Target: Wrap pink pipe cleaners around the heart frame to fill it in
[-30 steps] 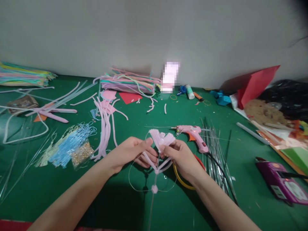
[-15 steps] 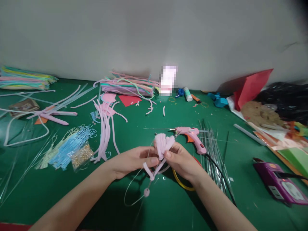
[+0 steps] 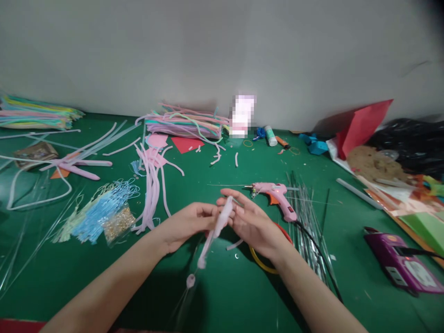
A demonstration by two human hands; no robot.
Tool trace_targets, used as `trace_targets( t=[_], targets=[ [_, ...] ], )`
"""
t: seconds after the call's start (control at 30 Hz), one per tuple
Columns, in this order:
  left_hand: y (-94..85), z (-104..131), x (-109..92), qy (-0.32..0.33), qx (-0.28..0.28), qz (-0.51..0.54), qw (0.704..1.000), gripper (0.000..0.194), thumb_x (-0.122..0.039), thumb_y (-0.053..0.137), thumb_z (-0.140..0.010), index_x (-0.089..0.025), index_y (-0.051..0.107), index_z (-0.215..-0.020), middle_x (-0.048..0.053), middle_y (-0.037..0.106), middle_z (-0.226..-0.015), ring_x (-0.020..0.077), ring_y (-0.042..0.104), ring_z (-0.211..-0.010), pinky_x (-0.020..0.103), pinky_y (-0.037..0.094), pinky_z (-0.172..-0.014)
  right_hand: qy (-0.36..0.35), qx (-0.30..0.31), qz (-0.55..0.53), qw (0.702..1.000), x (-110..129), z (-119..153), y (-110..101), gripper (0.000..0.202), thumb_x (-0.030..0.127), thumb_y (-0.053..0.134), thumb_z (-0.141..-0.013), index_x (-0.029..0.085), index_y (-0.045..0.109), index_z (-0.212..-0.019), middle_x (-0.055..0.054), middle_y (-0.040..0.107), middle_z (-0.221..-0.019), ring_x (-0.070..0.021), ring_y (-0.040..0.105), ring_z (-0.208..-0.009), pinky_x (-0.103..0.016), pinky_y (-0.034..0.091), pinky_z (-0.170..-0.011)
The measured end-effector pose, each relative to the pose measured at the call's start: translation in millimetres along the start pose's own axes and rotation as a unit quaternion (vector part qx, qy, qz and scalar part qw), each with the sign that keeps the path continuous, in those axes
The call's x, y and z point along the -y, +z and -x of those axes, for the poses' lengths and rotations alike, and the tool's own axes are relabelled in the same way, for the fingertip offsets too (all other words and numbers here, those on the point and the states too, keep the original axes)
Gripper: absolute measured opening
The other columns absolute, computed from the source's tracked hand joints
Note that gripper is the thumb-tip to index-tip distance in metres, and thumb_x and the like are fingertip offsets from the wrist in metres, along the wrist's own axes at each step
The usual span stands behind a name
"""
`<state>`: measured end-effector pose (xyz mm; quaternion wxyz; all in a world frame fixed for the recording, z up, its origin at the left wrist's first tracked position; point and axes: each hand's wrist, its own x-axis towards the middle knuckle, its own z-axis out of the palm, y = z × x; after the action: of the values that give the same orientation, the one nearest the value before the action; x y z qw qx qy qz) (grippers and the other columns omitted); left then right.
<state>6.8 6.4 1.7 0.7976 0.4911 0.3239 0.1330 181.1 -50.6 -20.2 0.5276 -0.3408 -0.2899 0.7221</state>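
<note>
A pale pink pipe-cleaner craft (image 3: 223, 218) is held up between both hands, now seen nearly edge-on and a little blurred. My left hand (image 3: 190, 225) pinches its left side with thumb and fingers. On the other side my right hand (image 3: 255, 226) grips it between thumb and fingers, with the upper fingers stretched out. Below, a thin pink stem ends in a knot, and a small pink ball (image 3: 190, 280) hangs on a fine thread. The pink glue gun (image 3: 277, 196) lies just beyond my right hand. Part of the craft is hidden by the fingers.
Loose pink pipe cleaners (image 3: 151, 194), blue tassels (image 3: 104, 210) and a bag of gold beads (image 3: 118, 224) lie left. Metallic strips (image 3: 307, 222), a yellow ring (image 3: 263, 263) and a purple power strip (image 3: 402, 261) are right. Pipe-cleaner bundles (image 3: 183, 125) line the wall.
The pink craft has turned from facing me to nearly edge-on. Its hanging ball has swung left, and the right hand's fingers have straightened upward.
</note>
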Motion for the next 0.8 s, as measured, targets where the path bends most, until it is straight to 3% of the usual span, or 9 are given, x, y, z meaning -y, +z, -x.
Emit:
trace_targets(
  t=[0.17,0.37,0.57,0.8],
  targets=[
    [-8.6,3.9,-11.5,0.038,-0.113,-0.077,0.990,0.036,-0.036,0.075,-0.070,-0.017,0.047,-0.057,-0.008,0.038,-0.048,0.0061,0.037,-0.045,0.019,0.027,-0.046,-0.009,-0.111,0.012,0.994,6.5,0.7,-4.6,0.024,0.041,0.066,-0.082,0.023,0.070,-0.097,-0.001,0.068,-0.090,-0.0131,0.061,-0.076,-0.024,0.047,-0.069],
    [-9.9,5.6,-15.7,0.044,-0.147,-0.072,0.986,0.034,-0.035,0.073,-0.072,-0.017,0.048,-0.059,-0.008,0.041,-0.049,0.0056,0.041,-0.045,0.017,0.034,-0.046,-0.011,-0.088,0.035,0.995,10.4,4.2,-5.6,0.045,0.062,0.061,-0.078,0.018,0.070,-0.084,-0.002,0.062,-0.065,-0.0146,0.060,-0.061,-0.024,0.047,-0.055],
    [-8.4,6.2,-15.5,0.020,-0.110,-0.037,0.993,0.025,-0.038,0.066,-0.079,-0.017,0.055,-0.070,-0.006,0.050,-0.055,0.0073,0.050,-0.048,0.019,0.045,-0.049,-0.028,-0.122,0.186,0.975,7.0,8.4,-7.6,0.035,0.049,0.065,-0.081,0.017,0.065,-0.067,0.003,0.052,-0.053,-0.0079,0.046,-0.046,-0.020,0.031,-0.041],
    [-8.7,6.2,-17.6,-0.019,-0.051,-0.142,0.988,0.023,-0.037,0.069,-0.076,-0.016,0.063,-0.082,0.000,0.062,-0.072,0.0124,0.059,-0.063,0.024,0.050,-0.061,-0.043,-0.126,0.238,0.962,5.8,6.3,-3.1,0.032,0.047,0.065,-0.081,0.018,0.061,-0.066,0.004,0.051,-0.051,-0.0086,0.046,-0.047,-0.021,0.035,-0.045]
  ],
)
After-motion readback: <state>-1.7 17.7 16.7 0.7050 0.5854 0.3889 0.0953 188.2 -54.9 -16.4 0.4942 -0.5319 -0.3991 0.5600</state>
